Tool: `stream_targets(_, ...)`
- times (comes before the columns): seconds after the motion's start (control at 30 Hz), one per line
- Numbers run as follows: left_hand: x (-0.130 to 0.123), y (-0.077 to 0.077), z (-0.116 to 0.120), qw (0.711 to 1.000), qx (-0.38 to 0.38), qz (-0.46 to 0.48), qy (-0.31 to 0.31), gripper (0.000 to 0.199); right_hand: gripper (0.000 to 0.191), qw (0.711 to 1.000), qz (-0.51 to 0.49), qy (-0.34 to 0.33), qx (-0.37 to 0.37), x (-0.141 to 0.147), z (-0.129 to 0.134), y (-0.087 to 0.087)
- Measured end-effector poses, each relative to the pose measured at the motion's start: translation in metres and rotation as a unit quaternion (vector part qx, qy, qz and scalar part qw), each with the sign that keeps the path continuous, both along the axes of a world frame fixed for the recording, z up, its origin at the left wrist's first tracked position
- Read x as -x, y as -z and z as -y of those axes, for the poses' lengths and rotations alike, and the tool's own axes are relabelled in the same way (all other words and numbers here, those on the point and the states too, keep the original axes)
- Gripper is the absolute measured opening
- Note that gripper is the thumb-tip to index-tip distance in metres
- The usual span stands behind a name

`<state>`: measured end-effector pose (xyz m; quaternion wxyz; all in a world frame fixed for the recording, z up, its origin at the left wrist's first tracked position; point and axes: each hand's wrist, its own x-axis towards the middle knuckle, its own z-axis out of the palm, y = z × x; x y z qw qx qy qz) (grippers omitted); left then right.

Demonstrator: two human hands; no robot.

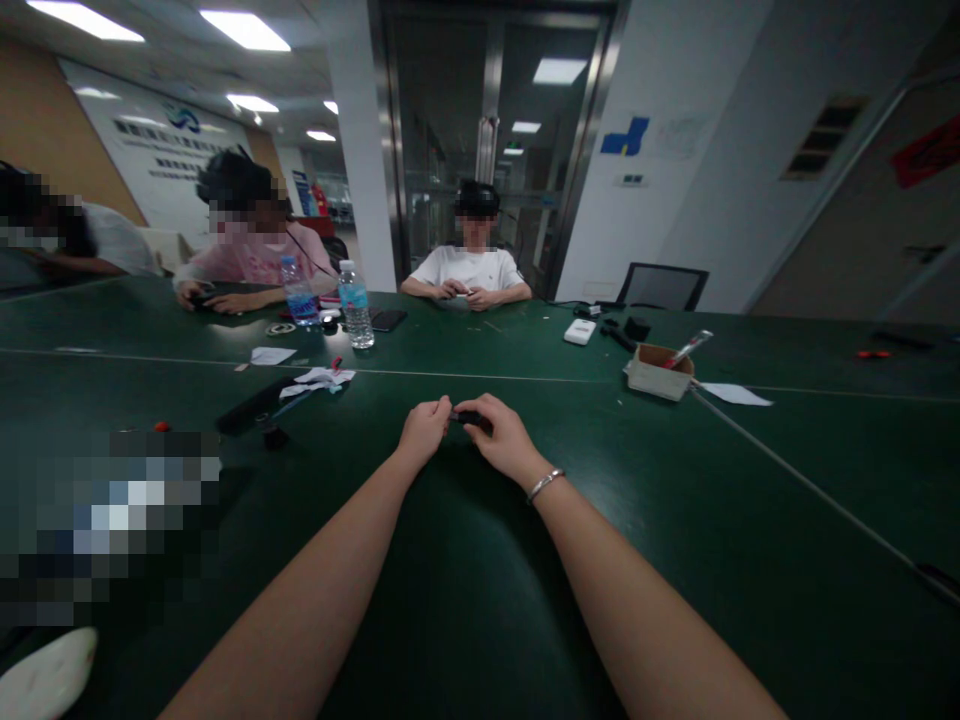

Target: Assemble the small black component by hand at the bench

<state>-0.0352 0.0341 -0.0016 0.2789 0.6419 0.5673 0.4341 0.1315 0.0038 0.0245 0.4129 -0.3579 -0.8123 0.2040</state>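
Both my arms stretch forward over the green table (480,560). My right hand (508,438), with a silver bracelet (546,484) on its wrist, is closed around a small, slim black object (470,417). My left hand (425,432) is closed too, its thumb and fingertips pinched at the near-left end of that same object. Whether a separate small piece sits in the left fingers is hidden. The object's exact kind is too dark and small to make out. Both hands are held close together, slightly above the tabletop.
Water bottles (355,305), crumpled paper (319,380) and a long black item (255,405) lie to the left. A small cardboard box (660,373), a white device (580,332) and paper (737,394) are at right. Several people sit around the table, one directly opposite (472,270).
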Motion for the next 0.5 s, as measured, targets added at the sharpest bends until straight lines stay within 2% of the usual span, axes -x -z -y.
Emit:
stream_targets(0.13,0.002,0.002,-0.002,1.000,0.013,0.015,0.012,0.053,0.036,0.999,0.024,-0.011,-0.024,0.001,0.005,-0.005)
stream_targets(0.27,0.002,-0.003,0.002,0.999,0.016,0.008,0.026,0.054,0.032,1.000,0.000,-0.009,0.009,0.000,0.002,0.000)
stream_targets(0.4,-0.001,-0.008,0.009,0.999,0.002,-0.031,0.028,0.060,0.029,0.990,-0.061,-0.020,0.123,-0.002,-0.005,0.006)
stream_targets(0.5,-0.003,-0.010,0.012,0.998,0.006,-0.044,0.037,0.061,0.028,0.966,-0.119,-0.040,0.226,-0.004,-0.009,0.010)
